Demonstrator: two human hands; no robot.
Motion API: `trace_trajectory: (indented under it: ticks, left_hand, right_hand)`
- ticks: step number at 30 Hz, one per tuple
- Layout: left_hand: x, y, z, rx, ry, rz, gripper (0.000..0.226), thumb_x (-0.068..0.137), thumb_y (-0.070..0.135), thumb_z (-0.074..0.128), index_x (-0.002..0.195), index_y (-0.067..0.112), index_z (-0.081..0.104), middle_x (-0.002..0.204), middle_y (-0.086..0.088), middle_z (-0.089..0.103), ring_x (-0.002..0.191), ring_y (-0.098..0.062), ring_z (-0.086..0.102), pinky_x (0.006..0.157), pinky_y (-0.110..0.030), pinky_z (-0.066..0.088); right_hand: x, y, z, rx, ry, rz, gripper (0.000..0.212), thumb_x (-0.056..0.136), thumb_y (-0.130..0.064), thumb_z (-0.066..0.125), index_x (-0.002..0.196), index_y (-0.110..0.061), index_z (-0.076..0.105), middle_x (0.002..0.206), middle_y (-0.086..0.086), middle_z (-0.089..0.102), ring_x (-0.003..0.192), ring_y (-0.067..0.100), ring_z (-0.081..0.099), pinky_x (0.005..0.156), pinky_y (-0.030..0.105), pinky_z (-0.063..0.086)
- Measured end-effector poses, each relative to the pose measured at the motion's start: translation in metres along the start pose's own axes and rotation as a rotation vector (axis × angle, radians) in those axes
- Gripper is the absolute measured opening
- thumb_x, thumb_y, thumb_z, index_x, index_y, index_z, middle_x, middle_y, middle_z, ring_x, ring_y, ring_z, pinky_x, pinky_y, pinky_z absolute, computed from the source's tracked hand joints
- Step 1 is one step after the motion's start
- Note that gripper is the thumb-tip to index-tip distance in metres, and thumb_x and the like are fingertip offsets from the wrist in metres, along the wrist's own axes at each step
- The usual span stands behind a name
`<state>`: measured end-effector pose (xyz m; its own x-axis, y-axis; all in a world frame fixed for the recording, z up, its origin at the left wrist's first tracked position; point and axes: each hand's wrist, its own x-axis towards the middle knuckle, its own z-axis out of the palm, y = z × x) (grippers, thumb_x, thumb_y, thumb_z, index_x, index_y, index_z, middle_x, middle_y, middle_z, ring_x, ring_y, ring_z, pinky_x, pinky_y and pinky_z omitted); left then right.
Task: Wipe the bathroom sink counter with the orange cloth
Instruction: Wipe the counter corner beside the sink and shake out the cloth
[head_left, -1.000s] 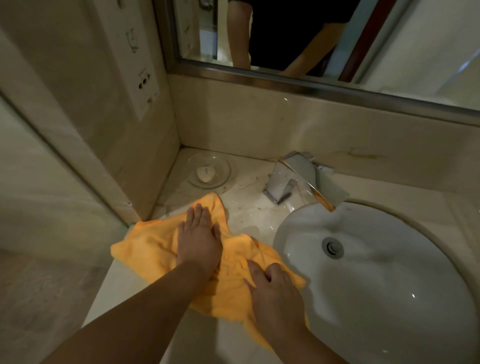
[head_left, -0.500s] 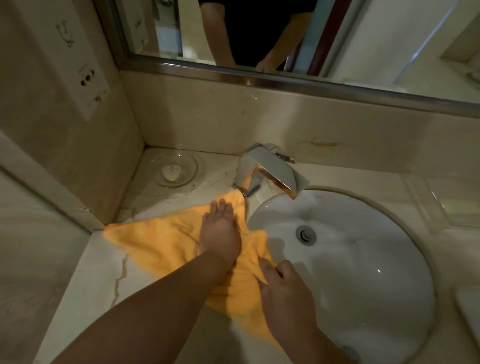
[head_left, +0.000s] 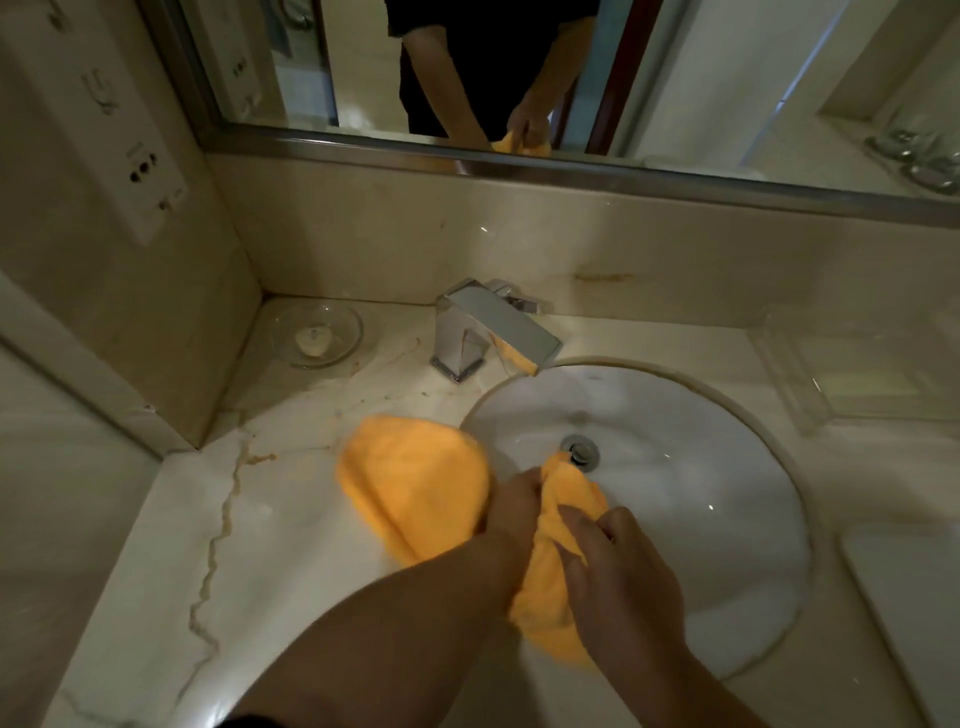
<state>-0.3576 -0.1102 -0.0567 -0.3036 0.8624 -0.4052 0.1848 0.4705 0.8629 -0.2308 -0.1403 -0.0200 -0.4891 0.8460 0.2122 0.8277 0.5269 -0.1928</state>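
Gripped the orange cloth (head_left: 415, 483) with both hands, left hand (head_left: 514, 501) and right hand (head_left: 618, 566) close together, fingers curled into it. Lay partly on the marble bench (head_left: 260, 519), partly over the white basin's (head_left: 701, 467) left rim.

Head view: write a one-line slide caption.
Left hand and right hand bunch the orange cloth across the rim of the white oval basin on the marble counter.

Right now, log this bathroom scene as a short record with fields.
cloth: orange cloth, bunched, partly over the counter, partly over the basin
left hand: grips the cloth
right hand: pinches the cloth above the basin edge
faucet: behind the basin, no water seen
soap dish: back left corner, holds a soap
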Motion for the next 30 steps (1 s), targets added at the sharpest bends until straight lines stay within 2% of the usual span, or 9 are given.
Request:
trace_trajectory:
  ticks: [4,8,10,12,14,17,21,27,30]
  left_hand:
    - [-0.015,0.021,0.027,-0.051,0.173,0.143,0.051,0.084,0.042,0.029,0.099,0.004,0.061,0.101,-0.019,0.067,0.098,-0.032,0.06,0.081,-0.032,0.044]
    - [-0.023,0.091,0.004,-0.059,0.32,0.353,0.036,0.097,0.028,0.034,0.1,0.001,0.058,0.1,-0.019,0.064,0.092,-0.028,0.058,0.079,-0.033,0.043]
    - [-0.029,0.123,-0.01,-0.055,0.36,0.477,0.032,0.097,0.026,0.036,0.097,0.0,0.055,0.095,-0.018,0.062,0.088,-0.028,0.057,0.076,-0.036,0.044]
    - [-0.038,0.15,-0.02,-0.041,0.38,0.585,0.026,0.096,0.026,0.039,0.09,0.004,0.052,0.082,-0.006,0.057,0.08,-0.023,0.054,0.07,-0.034,0.042]
    - [-0.045,0.169,-0.028,-0.027,0.404,0.642,0.019,0.095,0.025,0.042,0.084,0.011,0.048,0.073,0.006,0.048,0.071,-0.015,0.048,0.066,-0.031,0.037]
    - [-0.058,0.189,-0.042,-0.099,0.435,0.621,0.017,0.094,0.028,0.043,0.09,0.013,0.05,0.079,0.002,0.053,0.08,-0.02,0.054,0.073,-0.039,0.045]
    - [-0.077,0.19,-0.061,-0.133,0.519,0.624,0.013,0.095,0.028,0.044,0.093,0.017,0.051,0.08,0.008,0.052,0.078,-0.011,0.052,0.073,-0.034,0.046]
    - [-0.095,0.175,-0.092,-0.147,0.482,0.557,0.005,0.091,0.023,0.053,0.095,0.02,0.053,0.11,0.0,0.056,0.087,-0.012,0.054,0.077,-0.033,0.048]
    - [-0.098,0.171,-0.104,-0.116,0.452,0.545,0.015,0.087,0.018,0.059,0.077,0.022,0.049,0.088,0.0,0.056,0.072,-0.012,0.051,0.06,-0.025,0.045]
  right_hand:
    - [-0.008,0.031,-0.037,0.011,-0.02,0.049,0.04,0.072,-0.041,0.044,0.1,-0.023,0.067,0.074,0.005,0.06,0.062,0.028,0.065,0.045,0.029,0.049]
    - [-0.003,0.058,-0.091,0.246,-0.153,0.331,0.06,0.08,-0.046,0.052,0.134,-0.022,0.047,0.102,0.003,0.061,0.095,0.024,0.059,0.078,0.031,0.046]
    - [0.009,0.074,-0.111,0.399,-0.267,0.426,0.077,0.078,-0.035,0.066,0.145,-0.02,0.03,0.102,0.002,0.056,0.094,0.019,0.053,0.078,0.028,0.038]
    - [0.026,0.085,-0.134,0.543,-0.364,0.487,0.08,0.072,-0.016,0.074,0.142,-0.018,0.035,0.11,0.007,0.061,0.097,0.022,0.058,0.08,0.029,0.043]
    - [0.038,0.09,-0.155,0.658,-0.44,0.449,0.046,0.067,-0.007,0.075,0.11,-0.021,0.065,0.1,0.007,0.071,0.088,0.022,0.066,0.077,0.033,0.052]
    - [0.049,0.093,-0.178,0.531,-0.311,0.335,0.017,0.066,-0.01,0.077,0.068,-0.021,0.064,0.073,-0.001,0.065,0.072,0.019,0.062,0.062,0.028,0.046]
    - [0.056,0.085,-0.184,0.183,-0.01,0.143,0.034,0.062,-0.028,0.079,0.089,-0.013,0.064,0.094,0.004,0.059,0.092,0.024,0.053,0.077,0.036,0.043]
    - [0.058,0.071,-0.19,0.359,-0.23,0.022,0.055,0.054,-0.041,0.085,0.097,-0.014,0.062,0.094,0.002,0.065,0.089,0.023,0.059,0.079,0.039,0.049]
    - [0.067,0.074,-0.194,0.342,-0.269,0.04,0.066,0.055,-0.047,0.083,0.109,-0.02,0.055,0.1,-0.004,0.058,0.092,0.019,0.055,0.078,0.034,0.046]
